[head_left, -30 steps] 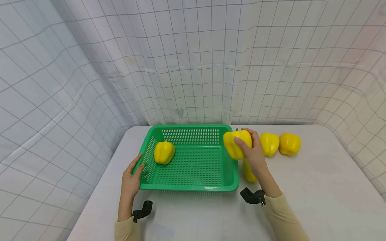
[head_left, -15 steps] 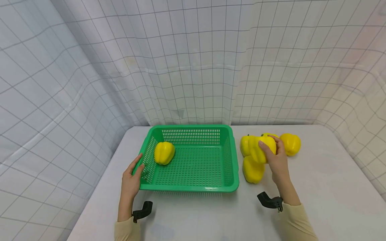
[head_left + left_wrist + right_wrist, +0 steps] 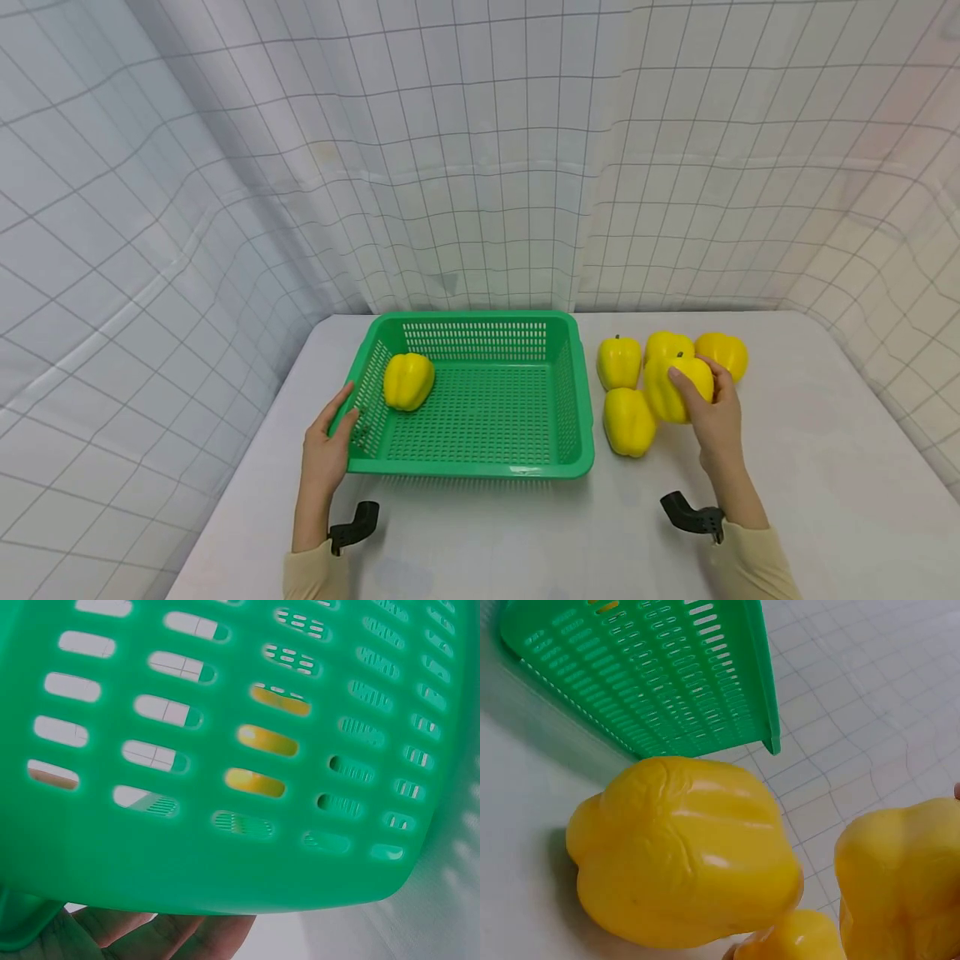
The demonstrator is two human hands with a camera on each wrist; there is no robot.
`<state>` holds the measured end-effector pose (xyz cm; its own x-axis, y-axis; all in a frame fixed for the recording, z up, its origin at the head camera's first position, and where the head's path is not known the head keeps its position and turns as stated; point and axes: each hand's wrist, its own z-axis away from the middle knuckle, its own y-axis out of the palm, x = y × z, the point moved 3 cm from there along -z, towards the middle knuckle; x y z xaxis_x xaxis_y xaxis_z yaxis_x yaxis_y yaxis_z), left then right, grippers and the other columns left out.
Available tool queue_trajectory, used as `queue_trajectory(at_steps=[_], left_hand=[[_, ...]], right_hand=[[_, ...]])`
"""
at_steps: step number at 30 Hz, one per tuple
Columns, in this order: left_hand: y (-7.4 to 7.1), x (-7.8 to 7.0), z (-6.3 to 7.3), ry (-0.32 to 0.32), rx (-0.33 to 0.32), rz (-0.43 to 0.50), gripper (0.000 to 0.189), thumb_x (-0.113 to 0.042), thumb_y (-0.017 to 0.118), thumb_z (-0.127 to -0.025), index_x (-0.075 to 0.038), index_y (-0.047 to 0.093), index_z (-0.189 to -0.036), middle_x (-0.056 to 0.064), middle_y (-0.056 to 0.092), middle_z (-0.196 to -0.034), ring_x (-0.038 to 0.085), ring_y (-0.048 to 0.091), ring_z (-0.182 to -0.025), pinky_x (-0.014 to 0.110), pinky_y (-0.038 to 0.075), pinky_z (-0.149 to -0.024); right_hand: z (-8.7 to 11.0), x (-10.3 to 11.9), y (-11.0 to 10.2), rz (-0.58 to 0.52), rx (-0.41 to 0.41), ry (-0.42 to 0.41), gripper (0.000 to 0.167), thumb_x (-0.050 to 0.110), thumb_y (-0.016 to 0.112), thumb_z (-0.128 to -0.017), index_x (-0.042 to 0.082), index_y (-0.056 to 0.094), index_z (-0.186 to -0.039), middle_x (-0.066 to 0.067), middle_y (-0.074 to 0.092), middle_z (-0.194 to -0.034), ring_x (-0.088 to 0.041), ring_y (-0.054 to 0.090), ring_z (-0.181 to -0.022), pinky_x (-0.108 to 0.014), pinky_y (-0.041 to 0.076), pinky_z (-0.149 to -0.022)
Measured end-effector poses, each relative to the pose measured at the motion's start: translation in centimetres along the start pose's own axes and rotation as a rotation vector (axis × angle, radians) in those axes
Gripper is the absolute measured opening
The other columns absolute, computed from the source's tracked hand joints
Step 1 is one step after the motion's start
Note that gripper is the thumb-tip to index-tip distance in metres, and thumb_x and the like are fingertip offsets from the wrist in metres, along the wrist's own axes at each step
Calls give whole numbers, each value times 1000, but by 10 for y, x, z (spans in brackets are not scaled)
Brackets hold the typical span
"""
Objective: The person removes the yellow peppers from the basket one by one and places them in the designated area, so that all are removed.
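Note:
My left hand grips the left rim of a green slotted plastic basket; in the left wrist view its fingers show beyond the basket's edge. Inside the basket, toward the left, lies one yellow bell pepper. Right of the basket, my right hand holds another yellow bell pepper between thumb and fingers, stem up. That held pepper fills the right side of the right wrist view. It partly covers a yellow bell pepper behind it.
Beside the basket's right side, a yellow bell pepper stands behind a nearer one. Another bell pepper sits at the far right of the group. A white gridded curtain surrounds the white table.
My right hand has carried its bell pepper from the basket's right rim rightward and slightly nearer, uncovering the peppers beside the basket. The left hand and basket have stayed put.

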<state>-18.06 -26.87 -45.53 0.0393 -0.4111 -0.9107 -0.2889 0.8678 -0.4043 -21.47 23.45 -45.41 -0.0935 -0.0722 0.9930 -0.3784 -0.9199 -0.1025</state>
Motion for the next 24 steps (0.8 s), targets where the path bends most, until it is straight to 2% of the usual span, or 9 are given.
queue_trajectory(at_steps=[4, 11, 19, 24], left_hand=[[0, 0, 0, 3, 3, 1, 46, -29, 49, -100, -19, 43, -145, 8, 33, -149, 29, 24, -137, 55, 23, -106], [0, -1, 1, 2, 1, 2, 46, -28, 49, -100, -19, 42, -145, 9, 33, -149, 29, 24, -138, 55, 23, -106], [-1, -2, 1, 6, -3, -4, 46, -29, 49, -100, -19, 43, -145, 9, 33, -149, 29, 25, -137, 56, 24, -106], [-1, -2, 2, 1, -2, -10, 46, -29, 49, -100, -19, 42, -145, 9, 33, -149, 30, 25, -137, 56, 23, -106]], right_hand=[[-2, -5, -4, 34, -20, 8, 65, 44, 65, -87, 17, 38, -140, -1, 41, -125, -15, 42, -100, -17, 42, -77], [-7, -13, -11, 92, -8, 35, 74, 49, 63, -87, 13, 33, -144, -5, 38, -130, -17, 41, -103, -18, 41, -79], [-9, -26, -17, 164, 13, 26, 69, 46, 61, -90, 7, 35, -141, -3, 40, -121, -16, 39, -96, -13, 40, -70], [-10, -34, -21, 231, 36, 17, 69, 47, 59, -91, 5, 36, -140, -5, 41, -118, -18, 38, -94, -16, 39, -67]])
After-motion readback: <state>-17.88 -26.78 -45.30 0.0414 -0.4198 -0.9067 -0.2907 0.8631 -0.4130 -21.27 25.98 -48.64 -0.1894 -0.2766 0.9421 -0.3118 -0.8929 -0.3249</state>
